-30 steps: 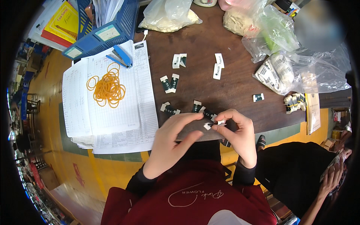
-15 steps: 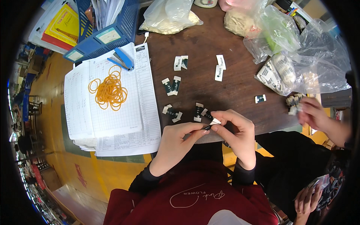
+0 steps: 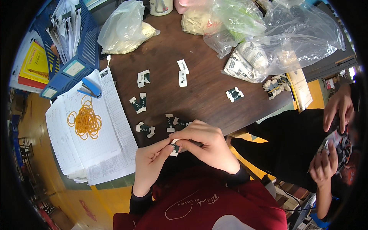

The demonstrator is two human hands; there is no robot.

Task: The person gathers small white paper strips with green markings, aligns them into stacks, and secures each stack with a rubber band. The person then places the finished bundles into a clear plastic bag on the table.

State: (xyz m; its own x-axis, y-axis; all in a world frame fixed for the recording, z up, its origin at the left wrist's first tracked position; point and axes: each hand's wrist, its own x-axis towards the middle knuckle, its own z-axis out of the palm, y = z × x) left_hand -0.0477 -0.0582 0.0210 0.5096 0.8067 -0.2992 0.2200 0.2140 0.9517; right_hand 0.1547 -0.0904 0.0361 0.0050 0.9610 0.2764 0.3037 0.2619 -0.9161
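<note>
Between my fingertips is a small dark green and white label [image 3: 174,147], held in front of the table's near edge. My left hand [image 3: 150,164] pinches its left side, and my right hand [image 3: 209,145] grips the other side with thumb and forefinger. Just beyond my fingers lies a pair of green labels [image 3: 170,122], one partly hidden by my right hand. More small pairs rest farther left: green labels [image 3: 145,129], upright green labels [image 3: 138,102] and a white-and-green pair [image 3: 143,78]. Two white labels [image 3: 183,78] lie overlapping toward the back.
Orange rubber bands [image 3: 87,122] and a blue stapler [image 3: 91,89] sit on papers [image 3: 109,163] at left, by a blue file holder [image 3: 73,69]. Plastic bags [image 3: 249,61] crowd the back right, near bundled labels [image 3: 276,86]. Another person's hands [image 3: 324,165] are at far right.
The view has turned, shifting the table scene leftward. My hands still hold the label, now showing its face more. The other person's hand has left the bundled labels and moved toward their lap.
</note>
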